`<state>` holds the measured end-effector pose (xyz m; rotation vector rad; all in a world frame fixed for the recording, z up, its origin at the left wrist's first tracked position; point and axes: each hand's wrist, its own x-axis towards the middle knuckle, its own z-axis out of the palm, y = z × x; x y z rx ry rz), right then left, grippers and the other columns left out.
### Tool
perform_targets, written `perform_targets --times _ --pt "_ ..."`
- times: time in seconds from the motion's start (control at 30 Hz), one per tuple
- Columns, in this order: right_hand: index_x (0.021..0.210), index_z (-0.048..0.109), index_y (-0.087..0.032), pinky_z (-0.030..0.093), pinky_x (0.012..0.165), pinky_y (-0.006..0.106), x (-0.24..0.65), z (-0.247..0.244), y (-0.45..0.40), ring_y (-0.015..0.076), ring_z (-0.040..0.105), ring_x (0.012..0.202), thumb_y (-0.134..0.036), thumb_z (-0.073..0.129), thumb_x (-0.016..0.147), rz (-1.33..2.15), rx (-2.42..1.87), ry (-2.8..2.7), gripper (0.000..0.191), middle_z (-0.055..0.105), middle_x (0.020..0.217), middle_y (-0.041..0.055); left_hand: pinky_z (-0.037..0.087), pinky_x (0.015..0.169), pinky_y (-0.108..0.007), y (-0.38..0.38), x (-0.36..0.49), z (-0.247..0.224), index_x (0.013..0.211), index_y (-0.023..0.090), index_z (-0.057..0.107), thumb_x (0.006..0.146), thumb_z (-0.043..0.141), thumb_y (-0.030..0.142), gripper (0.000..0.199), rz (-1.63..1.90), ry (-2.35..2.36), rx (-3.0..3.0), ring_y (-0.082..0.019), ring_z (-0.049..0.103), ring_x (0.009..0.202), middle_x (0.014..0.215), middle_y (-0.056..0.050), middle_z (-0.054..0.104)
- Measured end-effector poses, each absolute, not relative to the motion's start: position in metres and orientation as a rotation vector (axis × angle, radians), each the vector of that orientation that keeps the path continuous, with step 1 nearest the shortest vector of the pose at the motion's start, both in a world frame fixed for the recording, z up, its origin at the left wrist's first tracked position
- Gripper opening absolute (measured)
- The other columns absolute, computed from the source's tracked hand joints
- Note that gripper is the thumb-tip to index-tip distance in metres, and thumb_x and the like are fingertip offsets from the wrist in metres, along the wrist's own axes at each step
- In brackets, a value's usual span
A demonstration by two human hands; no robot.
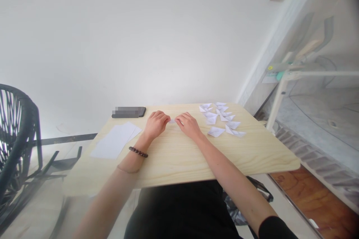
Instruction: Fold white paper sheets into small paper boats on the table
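Note:
Between my hands, just over the table, is a small piece of folded white paper (pixel 172 121), mostly covered by my fingers. My left hand (pixel 157 124) pinches its left end, and my right hand (pixel 189 124) pinches the right end. Both hands are closed, with thumbs and fingertips pressed together. Right of my right hand lie several folded white paper shapes (pixel 216 131) with pointed ends, in two rough rows. Flat white sheets of paper (pixel 113 141) overlap on the table to the left of my left hand.
A dark flat object (pixel 142 112), partly blurred out, lies at the back left of the wooden table (pixel 174 164). The wall (pixel 168 44) rises behind the table. A dark woven chair (pixel 24 134) stands at left, and a white metal frame (pixel 277 101) at right.

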<state>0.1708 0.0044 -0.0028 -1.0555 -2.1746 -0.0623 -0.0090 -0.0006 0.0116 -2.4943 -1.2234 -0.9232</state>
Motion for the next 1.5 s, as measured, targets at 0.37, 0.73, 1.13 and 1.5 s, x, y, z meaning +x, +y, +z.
perform_targets --times 0.37,0.73,1.13,1.5 --pt "0.083 0.058 -0.02 0.036 0.08 0.027 0.164 -0.002 0.0 0.0155 0.046 0.088 -0.024 0.036 0.085 -0.061 -1.015 -2.201 0.022 0.058 0.084 0.0042 0.035 0.081 -0.034 -0.002 -0.011 0.01 0.086 0.02 0.058 0.083 0.039 0.028 0.021 -0.896 -1.15 -2.56 -0.019 0.049 0.089 0.084 -0.006 0.06" --pt "0.078 0.057 -0.019 0.037 0.077 0.026 0.169 -0.007 0.004 0.0145 0.048 0.083 -0.019 0.042 0.081 -0.067 -0.928 -2.185 0.016 0.057 0.079 0.0038 0.036 0.079 -0.032 -0.002 -0.015 0.008 0.084 0.018 0.059 0.082 0.041 0.029 0.021 -0.929 -1.176 -2.535 -0.018 0.05 0.085 0.079 -0.006 0.06" --pt "0.08 0.057 -0.019 0.039 0.076 0.026 0.176 -0.004 0.007 0.0148 0.049 0.084 -0.017 0.041 0.08 -0.01 -0.977 -2.109 0.017 0.059 0.081 0.0034 0.036 0.077 -0.031 0.003 -0.02 0.007 0.083 0.018 0.06 0.083 0.04 0.027 0.021 -1.04 -1.242 -2.48 -0.017 0.05 0.082 0.078 -0.005 0.061" --pt "0.096 0.053 -0.019 0.038 0.081 0.028 0.165 -0.004 0.0 0.0158 0.047 0.092 -0.024 0.043 0.08 0.009 -0.958 -2.1 0.019 0.056 0.094 0.0045 0.036 0.077 -0.031 0.0 -0.012 0.007 0.084 0.018 0.06 0.082 0.041 0.029 0.022 -1.0 -1.199 -2.517 -0.016 0.051 0.081 0.076 -0.005 0.06"
